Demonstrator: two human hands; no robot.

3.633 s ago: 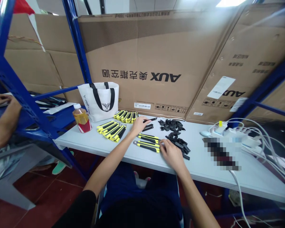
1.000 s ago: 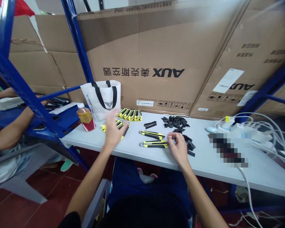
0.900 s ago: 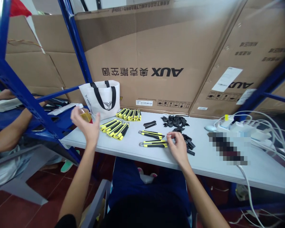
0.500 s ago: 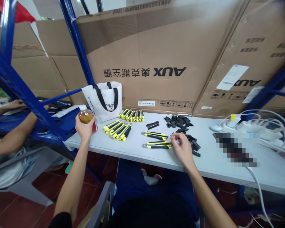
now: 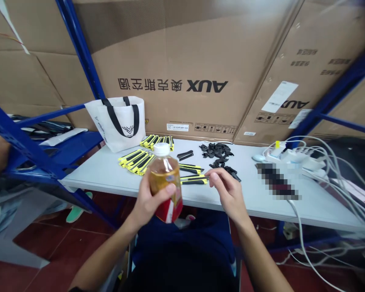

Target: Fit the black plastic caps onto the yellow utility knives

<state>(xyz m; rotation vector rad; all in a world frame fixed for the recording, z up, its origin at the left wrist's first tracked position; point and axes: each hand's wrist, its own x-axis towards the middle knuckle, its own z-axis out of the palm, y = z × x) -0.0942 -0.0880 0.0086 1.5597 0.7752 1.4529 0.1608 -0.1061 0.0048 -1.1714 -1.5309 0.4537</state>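
My left hand (image 5: 149,198) has its grip closed around the middle of a plastic drink bottle (image 5: 166,182), and I hold it in the air in front of me, above the near edge of the worktop (image 5: 109,174). The bottle is almost upright, its long axis vertical, with the white cap (image 5: 162,149) pointing up and a little away from me, and the red label at the lower part. It is mostly full of amber tea, so I judge it has some weight, but one hand is enough. The plastic wall is thin and smooth; I think it will give a little if I squeeze, and it may slip if it is wet, so the best place to take it is around the body just above the label, where my fingers (image 5: 169,190) are now. My right hand (image 5: 228,192) is empty, with the fingers loosely curled and half open, hanging just above the near yellow-and-black utility knife (image 5: 193,179) on the worktop, not clearly touching it. More such knives (image 5: 136,160) lie in rows to the far left, near a white tote bag (image 5: 120,121), and a pile of small black plastic parts (image 5: 217,150) lies on the far side. White cables (image 5: 322,162) are at the right.
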